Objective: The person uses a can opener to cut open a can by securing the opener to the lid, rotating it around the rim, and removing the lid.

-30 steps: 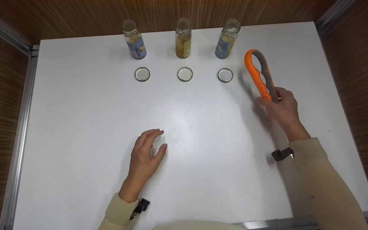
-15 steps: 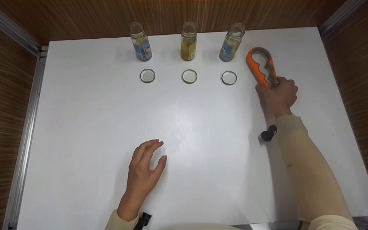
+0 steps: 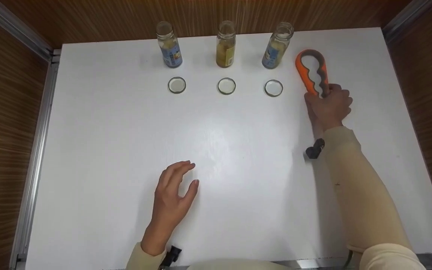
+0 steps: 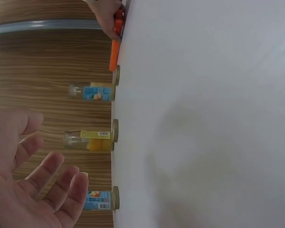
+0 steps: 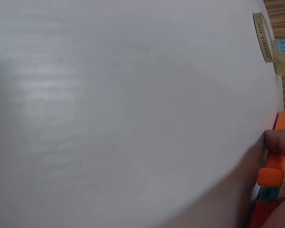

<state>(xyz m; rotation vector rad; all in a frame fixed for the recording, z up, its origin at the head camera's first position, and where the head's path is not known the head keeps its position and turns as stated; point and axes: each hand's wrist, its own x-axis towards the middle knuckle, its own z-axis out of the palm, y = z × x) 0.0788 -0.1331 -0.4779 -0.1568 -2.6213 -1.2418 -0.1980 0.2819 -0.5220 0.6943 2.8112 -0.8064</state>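
An orange and grey jar opener [image 3: 303,73] with a wavy inner edge lies low at the table's right side. My right hand [image 3: 330,107] grips its near end, thumb on the left side; in the right wrist view the thumb presses the orange handle [image 5: 271,175]. My left hand [image 3: 171,198] is held over the front of the table, fingers loosely bent, holding nothing. Three uncapped glass jars stand along the back: a left jar [image 3: 171,52], a middle jar [image 3: 225,52] and a right jar [image 3: 274,52]. In front lie a left lid [image 3: 177,85], a middle lid [image 3: 226,86] and a right lid [image 3: 273,88].
The white table [image 3: 107,131] is bounded by a wood-grain back panel [image 3: 126,18] and side panels. A metal rail [image 3: 36,161] runs along the left edge. The right jar is close to the jar opener's left.
My right hand has carried the jar opener away from me and laid it flatter, down near the table. My left hand has stayed much the same.
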